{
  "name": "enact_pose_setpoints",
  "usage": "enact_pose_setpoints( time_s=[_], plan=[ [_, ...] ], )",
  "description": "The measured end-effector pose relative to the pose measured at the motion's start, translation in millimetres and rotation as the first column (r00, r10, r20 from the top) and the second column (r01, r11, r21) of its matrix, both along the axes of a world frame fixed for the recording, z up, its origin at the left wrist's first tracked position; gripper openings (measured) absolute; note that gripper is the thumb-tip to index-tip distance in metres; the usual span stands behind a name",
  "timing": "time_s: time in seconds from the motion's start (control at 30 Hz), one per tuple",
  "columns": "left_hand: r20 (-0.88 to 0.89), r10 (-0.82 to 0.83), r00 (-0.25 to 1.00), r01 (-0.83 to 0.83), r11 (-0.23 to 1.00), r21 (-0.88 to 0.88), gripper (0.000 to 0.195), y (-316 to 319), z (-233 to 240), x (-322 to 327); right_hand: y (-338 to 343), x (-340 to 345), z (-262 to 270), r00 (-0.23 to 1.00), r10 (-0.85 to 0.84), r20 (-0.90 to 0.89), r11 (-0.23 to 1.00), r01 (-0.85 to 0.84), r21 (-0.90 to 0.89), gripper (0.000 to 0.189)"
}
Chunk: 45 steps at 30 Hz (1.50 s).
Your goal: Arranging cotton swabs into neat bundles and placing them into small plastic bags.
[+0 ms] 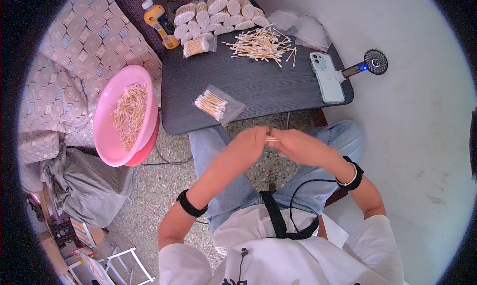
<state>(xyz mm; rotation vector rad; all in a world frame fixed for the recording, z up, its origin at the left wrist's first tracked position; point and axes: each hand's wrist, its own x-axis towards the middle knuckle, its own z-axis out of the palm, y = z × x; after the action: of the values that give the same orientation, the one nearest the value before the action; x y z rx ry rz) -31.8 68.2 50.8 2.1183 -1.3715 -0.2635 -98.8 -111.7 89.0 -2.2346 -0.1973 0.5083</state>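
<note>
Over my lap, just beyond the near edge of the dark table, my left hand (253, 139) and my right hand (288, 141) meet around a few cotton swabs (271, 139). Both hands' fingers close on the sticks; most of the swabs are hidden by them. On the table near its front edge, a clear plastic zip bag (233, 108) lies with a bundle of cotton swabs (211, 105) in or on it. A loose heap of cotton swabs (261, 43) lies farther back. To the left, a pink plastic basin (103, 113) holds many more swabs.
Packed bags of swabs (218, 11) are piled at the back of the black table (186, 76), beside a yellow bottle (160, 24). Empty plastic bags (311, 33) lie back right. A phone (328, 78) and a small fan (374, 62) are at the right edge, near a wall.
</note>
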Motion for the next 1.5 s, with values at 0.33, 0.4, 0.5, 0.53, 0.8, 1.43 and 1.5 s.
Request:
enact_pose_setpoints(
  time_s=[0.33, 0.4, 0.5, 0.53, 0.8, 1.43, 1.5],
  plan=[
    [-0.042, 0.028, 0.999, -0.036, 0.976, -0.216, 0.022, 23.0, 19.8, -15.7, 8.6, -19.6, -7.8, 0.973, 0.098, -0.209, 0.780, 0.056, 0.624, 0.029],
    [-0.011, 0.110, 0.994, -0.109, 0.960, -0.257, 0.018, 24.7, 12.0, -18.2, 21.8, -20.7, 0.0, 0.842, 0.149, -0.519, 0.559, 0.362, 0.746, 0.032],
    [0.053, 0.199, 0.979, -0.173, 0.934, -0.314, 0.017, 25.1, 3.2, -18.5, 32.5, -22.9, -1.6, 0.831, 0.193, -0.522, 0.522, 0.363, 0.772, 0.037],
    [0.051, 0.198, 0.979, -0.173, 0.934, -0.313, 0.017, 25.0, 1.9, -17.3, 35.8, -23.8, -1.5, 0.830, 0.192, -0.524, 0.522, 0.365, 0.771, 0.037],
    [0.085, 0.172, 0.982, -0.139, 0.945, -0.297, 0.018, 32.9, 0.1, -9.4, 41.6, -26.0, -18.0, 0.847, 0.054, -0.530, 0.524, 0.427, 0.737, 0.044],
    [0.167, 0.612, 0.773, -0.527, 0.766, -0.367, 0.013, 24.5, -32.1, 25.2, 58.2, 28.2, -87.9, 0.846, -0.514, 0.145, 0.815, 0.429, 0.390, 0.031],
    [0.174, 0.609, 0.774, -0.502, 0.757, -0.418, 0.013, 22.3, -30.4, 25.0, 56.0, 33.0, -86.2, 0.844, -0.512, 0.158, 0.818, 0.422, 0.391, 0.032]
  ],
)
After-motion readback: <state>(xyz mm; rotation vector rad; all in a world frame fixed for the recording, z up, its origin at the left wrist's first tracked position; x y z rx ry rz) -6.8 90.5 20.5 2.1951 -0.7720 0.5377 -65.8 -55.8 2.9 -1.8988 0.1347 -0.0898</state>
